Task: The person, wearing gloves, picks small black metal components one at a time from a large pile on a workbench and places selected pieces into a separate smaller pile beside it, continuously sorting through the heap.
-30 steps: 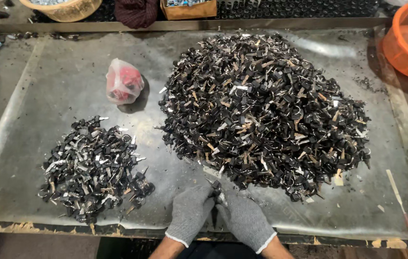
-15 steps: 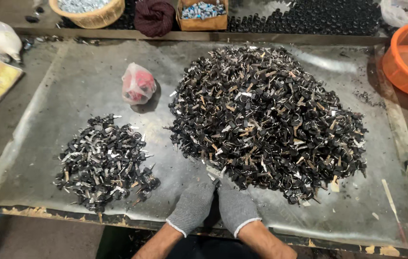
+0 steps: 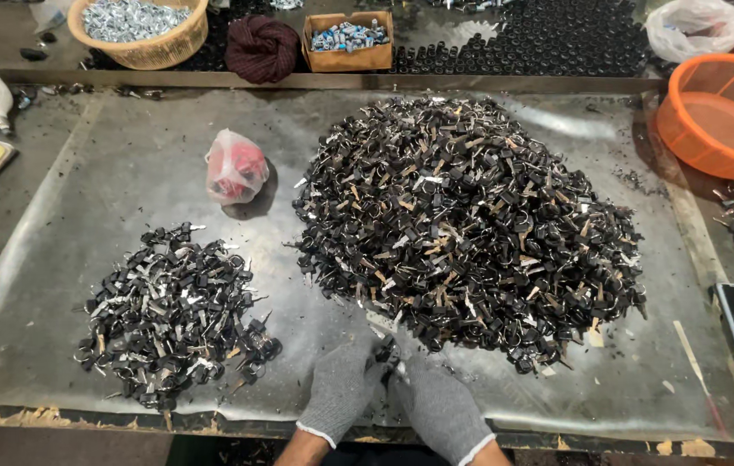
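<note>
Head view: left hand (image 3: 341,388) and right hand (image 3: 438,406), both in grey gloves, meet at the near edge of the big pile (image 3: 470,224), pinching a small metal piece (image 3: 384,326) between them. Looks like mid-sort. Next calls for carrying it to the small pile (image 3: 173,315) at the left.

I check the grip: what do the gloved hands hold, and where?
Both hands, left hand and right hand, meet on a small metal piece; where exactly the fingers grip cannot be told.
</note>
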The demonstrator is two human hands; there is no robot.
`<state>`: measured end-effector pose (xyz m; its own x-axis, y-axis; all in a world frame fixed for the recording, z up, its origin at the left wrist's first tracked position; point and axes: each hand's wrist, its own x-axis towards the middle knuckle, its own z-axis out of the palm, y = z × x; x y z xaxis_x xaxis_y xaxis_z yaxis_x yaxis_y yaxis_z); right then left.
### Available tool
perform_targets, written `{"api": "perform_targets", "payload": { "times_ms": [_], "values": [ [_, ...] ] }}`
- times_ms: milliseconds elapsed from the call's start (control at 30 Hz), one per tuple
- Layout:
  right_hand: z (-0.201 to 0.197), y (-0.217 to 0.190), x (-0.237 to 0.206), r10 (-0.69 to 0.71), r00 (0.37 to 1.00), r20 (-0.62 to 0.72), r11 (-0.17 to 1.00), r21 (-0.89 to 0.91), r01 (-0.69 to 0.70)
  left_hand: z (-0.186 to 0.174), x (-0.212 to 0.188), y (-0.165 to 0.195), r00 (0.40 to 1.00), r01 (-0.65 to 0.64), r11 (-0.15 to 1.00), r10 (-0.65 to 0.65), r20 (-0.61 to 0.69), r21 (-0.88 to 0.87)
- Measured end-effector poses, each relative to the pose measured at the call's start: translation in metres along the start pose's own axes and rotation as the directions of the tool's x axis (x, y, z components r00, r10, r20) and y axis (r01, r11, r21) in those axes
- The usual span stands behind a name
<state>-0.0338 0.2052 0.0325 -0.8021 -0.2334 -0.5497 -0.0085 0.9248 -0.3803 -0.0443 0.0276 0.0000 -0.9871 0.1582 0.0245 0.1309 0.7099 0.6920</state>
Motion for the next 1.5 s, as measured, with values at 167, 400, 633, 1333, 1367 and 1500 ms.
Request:
{"api": "perform_targets", "payload": {
  "times_ms": [167, 400, 633, 1333, 1367, 1500],
  "values": [
    [-0.005, -0.023, 0.008, 0.1, 0.993, -0.062, 0.991, -0.086, -0.105, 0.006, -0.001, -0.013, 0.979, -0.201, 0.977, 0.201, 0.006, 0.076],
    [-0.013, -0.013, 0.011, 0.02, 0.999, 0.044, 0.992, -0.125, -0.014, 0.009, -0.005, -0.019, 0.932, -0.333, 0.934, 0.347, -0.108, 0.127],
    [-0.001, 0.014, 0.019, -0.009, 0.999, -0.036, 1.0, 0.028, 0.01, 0.006, 0.002, -0.02, 0.996, -0.017, 0.998, 0.011, 0.088, 0.059],
    [0.005, -0.012, 0.017, 0.004, 0.997, -0.083, 0.995, -0.098, -0.012, 0.027, -0.011, -0.035, 0.98, -0.181, 0.982, 0.184, -0.078, 0.043],
    [0.011, -0.008, 0.017, -0.088, 0.984, -0.154, 0.99, -0.127, 0.069, 0.025, -0.01, -0.035, 0.989, -0.127, 0.991, 0.124, -0.083, -0.033],
    [0.035, -0.003, 0.023, 0.012, 1.0, -0.024, 0.944, -0.328, -0.019, 0.02, -0.008, -0.037, 0.953, -0.292, 0.956, 0.293, -0.081, 0.025]
  ]
}}
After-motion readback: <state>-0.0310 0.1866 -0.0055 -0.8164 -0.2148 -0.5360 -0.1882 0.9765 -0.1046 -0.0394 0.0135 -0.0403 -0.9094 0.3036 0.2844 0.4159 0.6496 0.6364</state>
